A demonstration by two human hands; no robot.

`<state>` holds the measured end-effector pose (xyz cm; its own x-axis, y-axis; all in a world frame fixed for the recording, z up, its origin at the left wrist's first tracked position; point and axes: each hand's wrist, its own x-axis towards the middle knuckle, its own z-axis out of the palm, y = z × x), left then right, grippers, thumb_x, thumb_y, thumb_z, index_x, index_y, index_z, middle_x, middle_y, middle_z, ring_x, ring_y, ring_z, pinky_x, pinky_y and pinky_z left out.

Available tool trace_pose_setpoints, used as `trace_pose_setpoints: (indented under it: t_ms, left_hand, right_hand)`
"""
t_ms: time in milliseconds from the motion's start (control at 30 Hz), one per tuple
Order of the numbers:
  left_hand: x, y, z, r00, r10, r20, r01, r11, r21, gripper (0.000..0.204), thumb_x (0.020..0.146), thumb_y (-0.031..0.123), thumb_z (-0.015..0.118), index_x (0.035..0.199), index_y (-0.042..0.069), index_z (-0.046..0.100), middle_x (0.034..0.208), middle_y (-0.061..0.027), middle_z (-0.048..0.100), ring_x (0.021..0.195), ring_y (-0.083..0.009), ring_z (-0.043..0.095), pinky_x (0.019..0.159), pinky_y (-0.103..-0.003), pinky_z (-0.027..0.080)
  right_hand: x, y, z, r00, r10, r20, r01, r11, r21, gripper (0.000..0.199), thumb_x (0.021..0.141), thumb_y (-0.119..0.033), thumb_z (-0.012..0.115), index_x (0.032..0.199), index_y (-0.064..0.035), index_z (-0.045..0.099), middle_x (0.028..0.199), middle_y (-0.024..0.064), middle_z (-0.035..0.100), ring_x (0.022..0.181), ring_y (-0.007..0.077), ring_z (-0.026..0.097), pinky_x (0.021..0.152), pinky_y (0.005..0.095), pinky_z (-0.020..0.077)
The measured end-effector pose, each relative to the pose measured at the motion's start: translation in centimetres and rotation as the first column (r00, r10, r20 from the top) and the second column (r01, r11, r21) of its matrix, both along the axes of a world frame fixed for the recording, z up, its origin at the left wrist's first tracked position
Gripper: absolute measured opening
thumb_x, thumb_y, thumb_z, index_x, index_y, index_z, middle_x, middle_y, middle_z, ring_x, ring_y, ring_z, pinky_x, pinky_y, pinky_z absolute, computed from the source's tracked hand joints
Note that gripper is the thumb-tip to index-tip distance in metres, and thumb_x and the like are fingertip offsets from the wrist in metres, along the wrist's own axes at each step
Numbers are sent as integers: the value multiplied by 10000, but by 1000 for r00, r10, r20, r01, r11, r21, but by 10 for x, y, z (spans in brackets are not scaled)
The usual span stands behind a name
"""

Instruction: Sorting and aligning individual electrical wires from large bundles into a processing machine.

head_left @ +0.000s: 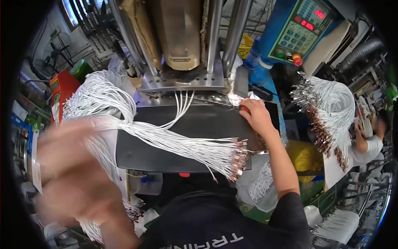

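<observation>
My right hand (256,115) reaches to the back right of the black work plate (199,124). Its fingers are closed on a thin tool with a red grip (243,109), next to a crumpled white cloth (237,98). My left hand (68,166) is raised close to the camera at the left and is badly blurred, so its grip is unreadable. A bundle of white wires (166,141) lies across the plate, with copper terminals (237,161) at its right end. A few wires (183,101) run up into the metal press (182,79).
A tall press column (180,33) stands behind the plate. A blue control panel (298,29) sits at the back right. Another wire bundle with terminals (329,108) hangs at the right, and a second person (369,143) works beyond it. A red box (62,85) is at the left.
</observation>
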<state>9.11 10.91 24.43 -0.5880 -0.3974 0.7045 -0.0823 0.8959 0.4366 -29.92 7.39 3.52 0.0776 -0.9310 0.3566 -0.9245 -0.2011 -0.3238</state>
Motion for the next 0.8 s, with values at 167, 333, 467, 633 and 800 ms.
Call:
trace_pose_setpoints:
  t_ms: [167, 333, 467, 633, 800]
  left_hand:
    - [-21, -23, -159, 861, -25, 508, 3, 999, 44, 827, 731, 466, 855, 1404, 85, 562, 1414, -123, 584, 1300, -340, 544, 1072, -482, 436]
    - [-54, -22, -222, 834, 12, 551, -73, 993, 89, 865, 738, 469, 843, 1449, 102, 517, 1399, -128, 571, 1294, -339, 532, 1061, -487, 425]
    - [-90, -27, -216, 771, -3, 636, -77, 992, 98, 797, 728, 455, 852, 1375, 76, 581, 1310, -141, 603, 1254, -338, 547, 1056, -480, 429]
    - [-83, -66, -225, 787, -221, 577, -2, 933, 360, 649, 712, 457, 859, 1189, 62, 667, 1163, -137, 642, 1175, -333, 574, 988, -424, 453]
    - [-14, -107, -210, 681, -208, 702, -32, 949, 313, 487, 798, 444, 816, 1045, 45, 687, 1026, -129, 675, 1013, -321, 619, 864, -430, 469]
  right_hand:
    - [-16, -5, -15, 993, -56, -101, 54, 998, -14, 266, 890, -143, 722, 1147, -82, 696, 1131, 106, 673, 1099, 338, 592, 940, 421, 499]
    - [22, -9, 7, 997, -28, -67, 18, 989, -144, 273, 885, -158, 729, 1137, -61, 694, 1117, 127, 667, 1056, 344, 610, 932, 429, 499]
    - [77, -14, 19, 978, 158, 137, -161, 987, 12, 337, 879, -185, 743, 1180, -48, 684, 1157, 137, 659, 1071, 359, 619, 956, 429, 493]
    - [127, -3, 38, 878, 364, 311, -452, 845, 286, 563, 856, -353, 766, 1321, -67, 626, 1205, 153, 638, 1112, 358, 622, 977, 429, 490]
    - [117, 32, 35, 922, 372, 109, -385, 845, 372, 710, 839, -389, 766, 1429, -75, 525, 1242, 194, 630, 1134, 347, 635, 982, 440, 489]
